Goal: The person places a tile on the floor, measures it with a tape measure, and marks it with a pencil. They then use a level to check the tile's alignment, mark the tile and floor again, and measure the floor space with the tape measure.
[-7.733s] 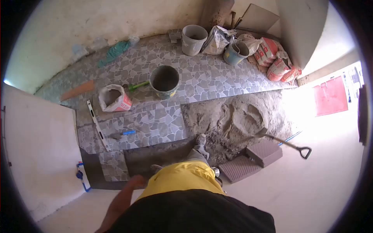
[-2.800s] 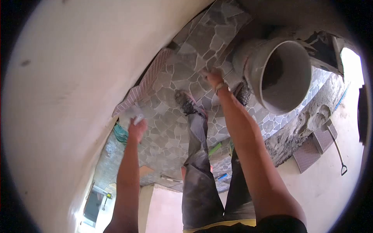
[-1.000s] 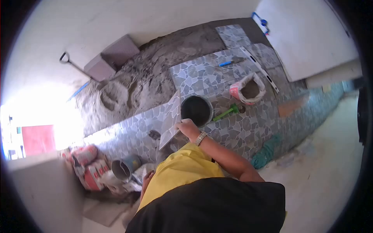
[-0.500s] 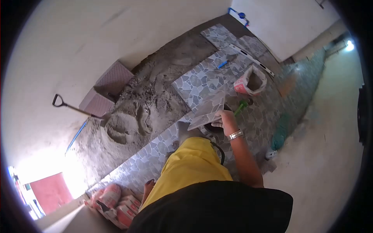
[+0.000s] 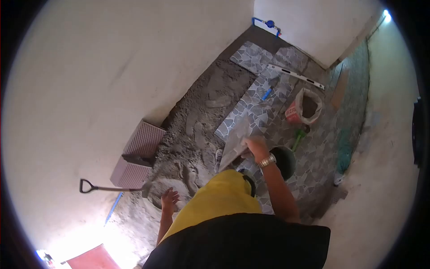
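My right hand point(image 5: 256, 148), with a metal watch on the wrist, grips the edge of a grey stone-pattern tile point(image 5: 236, 140). The tile hangs tilted in front of my yellow shorts. My left hand point(image 5: 170, 200) is held out over the rough mortar bed point(image 5: 197, 116), fingers apart and holding nothing. A dark bucket point(image 5: 286, 167) stands just right of my right wrist. Near it a green-handled tool point(image 5: 298, 140) lies on the tiled floor.
A shovel point(image 5: 112, 189) leans by stacked tiles point(image 5: 143, 142) at the left wall. Ahead are a cement bag point(image 5: 295, 112), a blue-handled trowel point(image 5: 267, 93), a spirit level point(image 5: 295, 76) and laid tiles point(image 5: 251, 57). Blue pipe fittings point(image 5: 270, 23) sit at the far wall.
The view has shifted left. My left hand has risen from beside my leg and reached out over the mortar. My right hand still carries the tile, now nearer the mortar bed.
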A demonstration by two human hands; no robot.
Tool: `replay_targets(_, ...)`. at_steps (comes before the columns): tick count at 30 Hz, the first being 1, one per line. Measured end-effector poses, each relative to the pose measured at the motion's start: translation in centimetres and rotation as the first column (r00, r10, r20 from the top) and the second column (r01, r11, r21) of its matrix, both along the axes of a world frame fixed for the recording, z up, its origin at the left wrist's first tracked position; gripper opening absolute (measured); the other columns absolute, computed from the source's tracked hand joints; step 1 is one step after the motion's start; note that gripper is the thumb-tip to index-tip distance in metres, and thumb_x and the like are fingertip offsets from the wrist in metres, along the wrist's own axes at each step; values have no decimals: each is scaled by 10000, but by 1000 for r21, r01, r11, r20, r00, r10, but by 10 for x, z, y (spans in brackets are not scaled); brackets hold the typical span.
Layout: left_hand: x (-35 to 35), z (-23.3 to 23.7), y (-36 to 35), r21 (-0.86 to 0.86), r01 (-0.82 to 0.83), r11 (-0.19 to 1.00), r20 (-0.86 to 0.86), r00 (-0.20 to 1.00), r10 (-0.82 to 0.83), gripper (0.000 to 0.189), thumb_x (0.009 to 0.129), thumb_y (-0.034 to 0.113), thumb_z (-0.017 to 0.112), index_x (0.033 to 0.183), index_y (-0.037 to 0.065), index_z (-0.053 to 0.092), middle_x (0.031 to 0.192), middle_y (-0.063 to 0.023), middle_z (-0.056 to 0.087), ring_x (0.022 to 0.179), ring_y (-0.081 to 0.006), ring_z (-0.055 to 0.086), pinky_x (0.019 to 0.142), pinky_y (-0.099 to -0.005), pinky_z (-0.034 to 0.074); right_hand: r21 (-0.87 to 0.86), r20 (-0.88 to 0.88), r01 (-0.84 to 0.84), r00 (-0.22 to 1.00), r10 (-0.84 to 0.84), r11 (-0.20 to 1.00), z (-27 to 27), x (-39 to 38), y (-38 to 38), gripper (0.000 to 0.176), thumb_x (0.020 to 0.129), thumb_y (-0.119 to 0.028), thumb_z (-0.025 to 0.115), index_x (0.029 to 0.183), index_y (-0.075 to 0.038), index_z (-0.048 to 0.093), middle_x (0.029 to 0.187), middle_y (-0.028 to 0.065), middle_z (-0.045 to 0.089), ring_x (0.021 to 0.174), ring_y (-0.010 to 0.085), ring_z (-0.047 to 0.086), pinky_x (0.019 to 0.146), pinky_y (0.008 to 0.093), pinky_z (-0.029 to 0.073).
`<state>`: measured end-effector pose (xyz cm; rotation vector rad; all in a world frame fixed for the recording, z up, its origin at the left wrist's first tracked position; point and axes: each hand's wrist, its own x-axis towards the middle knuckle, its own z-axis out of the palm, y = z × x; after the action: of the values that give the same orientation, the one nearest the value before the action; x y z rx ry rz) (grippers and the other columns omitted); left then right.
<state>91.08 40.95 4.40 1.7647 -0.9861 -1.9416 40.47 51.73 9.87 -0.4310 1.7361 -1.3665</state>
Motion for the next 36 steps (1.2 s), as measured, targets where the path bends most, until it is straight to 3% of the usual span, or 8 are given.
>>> replay_targets(5, -24, -26, -132, -208, 242, 948, 75, 970, -231, 390, 942, 195, 593, 1276, 1, 543, 953, -127, 692, 721, -190, 670, 576, -318, 524, 298, -498, -376, 723, 479, 878, 72, -49, -99, 235, 766, -194, 593, 802, 29, 657, 663, 167, 628, 597, 253, 657, 561, 442, 516)
replay_targets(6, -28, -46, -169, -119, 61, 991, -157, 984, -80, 329, 928, 118, 588, 1218, -33, 559, 902, -135, 693, 670, -190, 661, 534, -324, 529, 302, -498, -403, 706, 504, 864, 82, -64, -117, 225, 764, -189, 585, 805, 21, 657, 658, 181, 617, 609, 278, 658, 578, 460, 505)
replay_targets(13, -252, -13, -347, -461, 496, 736, 62, 846, -530, 477, 919, 153, 642, 1339, -13, 489, 938, -108, 670, 807, -151, 651, 671, -257, 517, 295, -823, -257, 422, 382, 920, 175, -119, -241, 183, 771, -186, 568, 690, -25, 600, 721, 221, 613, 710, 433, 606, 630, 519, 482)
replay_targets(21, -429, -38, -482, 131, 442, 887, -264, 878, -399, 615, 934, 306, 674, 1426, 52, 407, 1292, -69, 578, 1224, -258, 534, 1034, -400, 422, 232, -794, -442, 429, 431, 867, 275, -185, -383, 240, 809, -234, 617, 713, -15, 610, 692, 186, 598, 624, 394, 569, 609, 480, 452)
replay_targets(24, -475, -53, -532, 421, 587, 691, -733, 669, -122, 550, 937, 342, 666, 1380, 84, 465, 1307, -31, 580, 1267, -256, 512, 1068, -422, 408, 150, -718, -387, 590, 369, 910, 302, -225, -387, 256, 846, -255, 641, 764, -12, 642, 703, 122, 623, 638, 290, 601, 632, 436, 460)
replay_targets(27, -515, 15, -553, 292, 597, 748, -604, 721, -339, 557, 858, 337, 758, 1308, 100, 530, 1219, -37, 635, 1162, -245, 597, 991, -434, 483, 208, -512, -225, 804, 302, 952, 311, -268, -368, 256, 865, -264, 659, 848, -8, 672, 820, 85, 653, 743, 177, 627, 703, 372, 492)
replay_targets(32, -580, 91, -612, 113, 763, 636, -670, 532, -519, 613, 794, 335, 825, 1271, 65, 551, 1178, -96, 660, 1082, -260, 655, 924, -439, 548, 142, -255, 376, 908, -334, 915, 216, -348, -312, 294, 891, -267, 632, 1020, -5, 674, 1033, 143, 657, 948, 210, 650, 881, 344, 504)
replay_targets(36, -614, 119, -612, -12, 714, 700, -500, 602, -623, 579, 822, 306, 806, 1267, 39, 548, 1131, -88, 663, 1016, -240, 668, 890, -419, 556, 600, -690, 431, 706, 162, 674, -14, -335, -166, 281, 883, -270, 613, 1039, -40, 654, 1065, 176, 651, 985, 378, 617, 907, 510, 460)
